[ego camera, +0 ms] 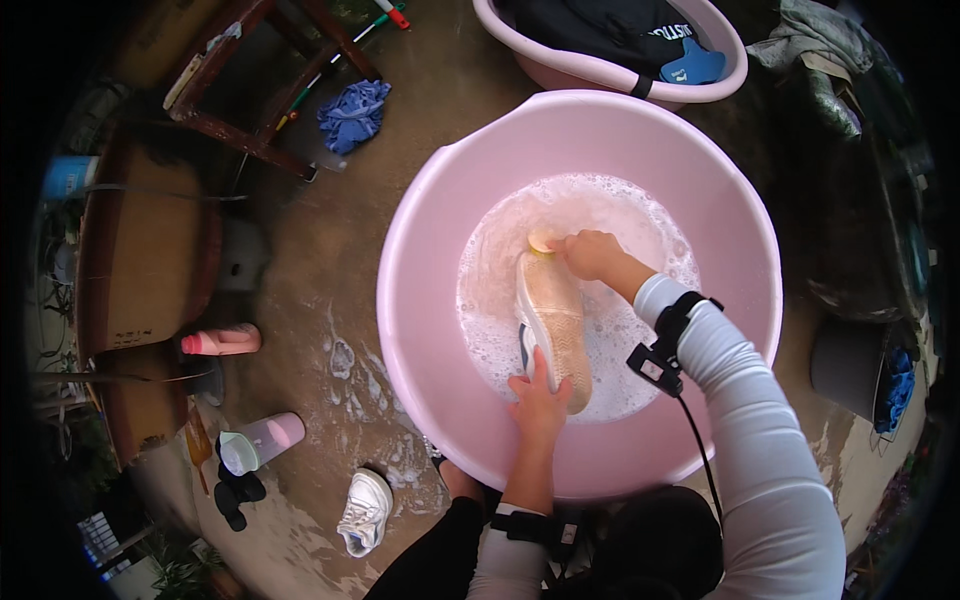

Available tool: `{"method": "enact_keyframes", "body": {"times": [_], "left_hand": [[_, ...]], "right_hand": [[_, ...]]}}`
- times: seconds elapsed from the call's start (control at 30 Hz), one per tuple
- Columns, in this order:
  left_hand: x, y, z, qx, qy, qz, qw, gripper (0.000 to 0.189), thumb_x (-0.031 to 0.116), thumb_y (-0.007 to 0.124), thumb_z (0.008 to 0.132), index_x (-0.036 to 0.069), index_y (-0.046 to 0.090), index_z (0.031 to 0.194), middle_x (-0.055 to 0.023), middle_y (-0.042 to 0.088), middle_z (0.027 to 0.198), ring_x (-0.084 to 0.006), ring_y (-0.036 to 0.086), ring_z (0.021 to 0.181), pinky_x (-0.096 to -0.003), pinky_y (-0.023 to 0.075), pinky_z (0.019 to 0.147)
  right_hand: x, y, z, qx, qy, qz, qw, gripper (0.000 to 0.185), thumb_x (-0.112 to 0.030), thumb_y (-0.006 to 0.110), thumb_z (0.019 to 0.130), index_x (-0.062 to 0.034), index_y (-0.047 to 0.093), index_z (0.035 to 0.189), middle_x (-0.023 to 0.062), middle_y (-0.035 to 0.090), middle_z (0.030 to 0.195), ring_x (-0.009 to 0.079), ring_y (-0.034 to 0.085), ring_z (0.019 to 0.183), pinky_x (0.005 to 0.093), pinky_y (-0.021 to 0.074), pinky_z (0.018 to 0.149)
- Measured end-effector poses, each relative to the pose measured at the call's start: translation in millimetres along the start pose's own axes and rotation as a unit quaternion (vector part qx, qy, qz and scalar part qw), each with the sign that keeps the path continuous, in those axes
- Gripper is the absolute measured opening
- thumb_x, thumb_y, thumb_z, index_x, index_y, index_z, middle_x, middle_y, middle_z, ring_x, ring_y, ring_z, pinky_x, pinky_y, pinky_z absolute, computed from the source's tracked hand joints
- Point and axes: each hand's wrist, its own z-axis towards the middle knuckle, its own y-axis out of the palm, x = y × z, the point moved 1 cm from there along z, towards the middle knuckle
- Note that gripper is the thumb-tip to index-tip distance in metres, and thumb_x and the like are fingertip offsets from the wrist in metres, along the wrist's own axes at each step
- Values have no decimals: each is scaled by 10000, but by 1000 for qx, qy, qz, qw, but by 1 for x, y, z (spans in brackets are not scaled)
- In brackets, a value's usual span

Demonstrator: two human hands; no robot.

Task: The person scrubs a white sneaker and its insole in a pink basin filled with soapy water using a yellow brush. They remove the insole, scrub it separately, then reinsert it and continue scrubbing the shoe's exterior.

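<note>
A large pink plastic tub (435, 247) holds sudsy water (495, 225) in front of me. A shoe with a white sole and a tan, patterned surface (561, 315) lies lengthwise over the suds. My left hand (540, 397) grips its near end, thumb and fingers about the edge. Beyond the shoe's far end, my right hand (592, 253) holds a small round, pale yellow scrubber or brush (541, 240). That scrubber is against or just beside the tip of the shoe; exact contact cannot be told.
A smaller pink basin (525, 49) with dark cloth touches the tub's far side. On the wet floor at left are a white sneaker (366, 510), a pink bottle (221, 341), a clear jug (262, 442) and blue cloth (352, 116) by a wooden frame (225, 131). A dark bucket (847, 367) stands right.
</note>
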Motion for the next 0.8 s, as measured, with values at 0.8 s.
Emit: {"method": "enact_keyframes", "body": {"times": [0.8], "left_hand": [[-2,2,5,20,14,-19,1000,813,470,662,835,302,288,1537,-196,415,1225,-349,508,1101,-494,398,922]], "right_hand": [[-23,28,-59,98,-13,54,994,526,-205,487,943,-364,441,1442,117,697,797,297,709,718,444,563,614]]}}
